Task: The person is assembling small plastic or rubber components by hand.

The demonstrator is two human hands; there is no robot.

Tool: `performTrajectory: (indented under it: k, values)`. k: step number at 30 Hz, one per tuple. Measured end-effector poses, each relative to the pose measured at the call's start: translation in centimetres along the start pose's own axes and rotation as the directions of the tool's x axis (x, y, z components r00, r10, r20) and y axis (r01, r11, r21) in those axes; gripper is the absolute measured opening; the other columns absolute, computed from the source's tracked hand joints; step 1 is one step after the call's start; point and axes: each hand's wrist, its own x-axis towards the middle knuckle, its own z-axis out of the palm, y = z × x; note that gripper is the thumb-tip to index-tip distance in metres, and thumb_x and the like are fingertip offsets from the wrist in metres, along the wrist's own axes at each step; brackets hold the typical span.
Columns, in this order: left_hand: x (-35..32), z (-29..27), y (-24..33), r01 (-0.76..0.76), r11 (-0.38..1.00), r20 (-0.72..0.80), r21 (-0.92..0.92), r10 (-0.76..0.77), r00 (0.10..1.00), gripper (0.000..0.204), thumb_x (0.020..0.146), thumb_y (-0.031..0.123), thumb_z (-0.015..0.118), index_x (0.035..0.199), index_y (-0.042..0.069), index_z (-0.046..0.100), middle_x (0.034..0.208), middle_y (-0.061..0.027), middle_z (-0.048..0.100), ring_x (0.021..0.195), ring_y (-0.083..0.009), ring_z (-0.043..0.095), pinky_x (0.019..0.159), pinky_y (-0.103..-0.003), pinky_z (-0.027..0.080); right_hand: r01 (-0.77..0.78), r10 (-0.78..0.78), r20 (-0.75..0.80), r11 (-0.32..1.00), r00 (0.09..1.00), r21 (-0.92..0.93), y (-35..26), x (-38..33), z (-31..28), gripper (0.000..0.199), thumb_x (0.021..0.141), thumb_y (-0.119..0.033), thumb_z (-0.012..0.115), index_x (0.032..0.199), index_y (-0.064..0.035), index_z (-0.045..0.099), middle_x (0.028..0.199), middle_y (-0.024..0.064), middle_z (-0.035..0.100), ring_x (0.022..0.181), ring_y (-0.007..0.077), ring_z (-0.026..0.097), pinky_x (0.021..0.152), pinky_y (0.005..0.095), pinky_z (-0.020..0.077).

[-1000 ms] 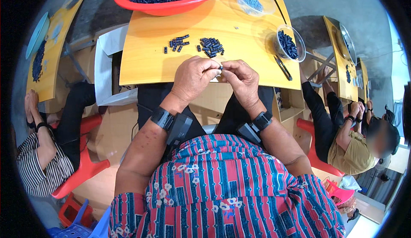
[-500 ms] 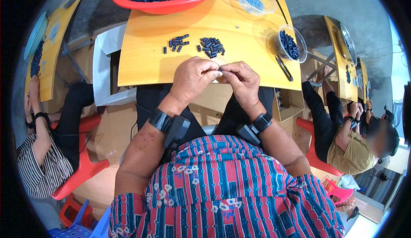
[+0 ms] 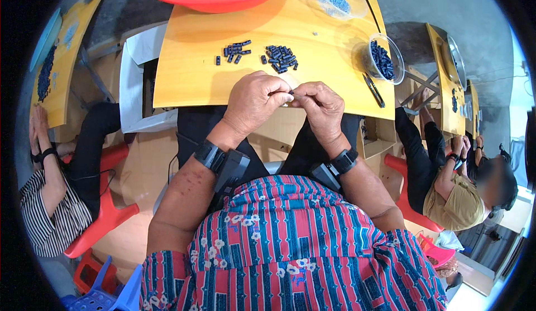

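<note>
One left hand [image 3: 250, 104] and one right hand [image 3: 320, 107], both pinching one small dark piece [image 3: 291, 92], mostly hidden, between them at the near edge of the yellow table [image 3: 329, 59]. Beyond: two piles, left pile [image 3: 238, 49] and right pile [image 3: 281, 59].

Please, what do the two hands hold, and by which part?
The left hand and right hand pinch a small dark piece; the gripped part cannot be told.

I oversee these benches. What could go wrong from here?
The small dark part pinched between the left hand and right hand is nearly hidden and might slip. The left dark pile and right dark pile lie close together and could get mixed. The slim black tool near the edge of the table might get knocked off.
</note>
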Motion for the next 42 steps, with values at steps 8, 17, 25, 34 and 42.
performTrajectory:
  k: [8, 17, 25, 34, 42]
  values:
    - [-0.4, 0.1, -0.3, -0.025, 1.0, 0.015, 0.011, 0.025, 1.0, 0.011, 0.077, 0.016, 0.076, 0.081, 0.006, 0.071, 0.073, -0.0086, 0.066, 0.074, -0.0273, 0.061, 0.07, -0.039, 0.049, 0.14, -0.138, 0.032, 0.987, 0.99, -0.074, 0.8, -0.1, 0.1, 0.021, 0.081, 0.02, 0.06, 0.089, 0.0019, 0.068, 0.091, 0.0113, 0.068, 0.076, 0.0159, 0.068, 0.068, 0.0265, 0.0601]
    - [-0.3, 0.2, -0.9, -0.123, 0.99, -0.009, 0.063, 0.124, 0.992, 0.013, 0.075, 0.016, 0.078, 0.082, 0.007, 0.071, 0.076, -0.0084, 0.068, 0.076, -0.0285, 0.063, 0.071, -0.039, 0.05, 0.229, -0.22, 0.074, 0.959, 0.973, -0.166, 0.9, 0.0, 0.2, 0.02, 0.083, 0.018, 0.061, 0.091, 0.0015, 0.068, 0.091, 0.0111, 0.068, 0.081, 0.0193, 0.069, 0.07, 0.0285, 0.0603]
    - [-0.3, 0.4, -0.6, -0.102, 0.992, -0.018, 0.074, 0.103, 0.994, 0.012, 0.075, 0.014, 0.077, 0.084, 0.007, 0.072, 0.079, -0.0077, 0.07, 0.077, -0.0277, 0.064, 0.072, -0.038, 0.052, 0.293, -0.299, 0.023, 0.914, 0.954, -0.282, 0.7, 0.3, 0.2, 0.016, 0.082, 0.012, 0.068, 0.087, -0.0031, 0.067, 0.091, 0.0075, 0.068, 0.083, 0.0168, 0.067, 0.071, 0.0284, 0.0558]
    - [-0.2, 0.3, 0.0, -0.079, 0.994, -0.006, 0.081, 0.08, 0.997, 0.011, 0.075, 0.013, 0.077, 0.084, 0.008, 0.073, 0.08, -0.0068, 0.071, 0.077, -0.0268, 0.063, 0.071, -0.038, 0.051, 0.062, -0.061, 0.006, 0.994, 0.998, -0.092, 0.7, -0.1, -0.3, 0.012, 0.085, 0.008, 0.069, 0.092, -0.0018, 0.067, 0.092, 0.0058, 0.067, 0.082, 0.0114, 0.065, 0.072, 0.0258, 0.0548]
    - [-0.3, 0.5, 0.1, -0.112, 0.987, -0.039, 0.116, 0.117, 0.992, 0.009, 0.074, 0.013, 0.078, 0.081, 0.01, 0.073, 0.078, -0.0053, 0.068, 0.078, -0.0261, 0.063, 0.071, -0.038, 0.051, -0.105, 0.111, 0.093, 0.992, 0.989, -0.073, 0.4, 0.1, -1.0, 0.012, 0.088, 0.006, 0.067, 0.099, 0.0021, 0.068, 0.092, 0.0058, 0.068, 0.081, 0.0122, 0.069, 0.072, 0.0244, 0.057]
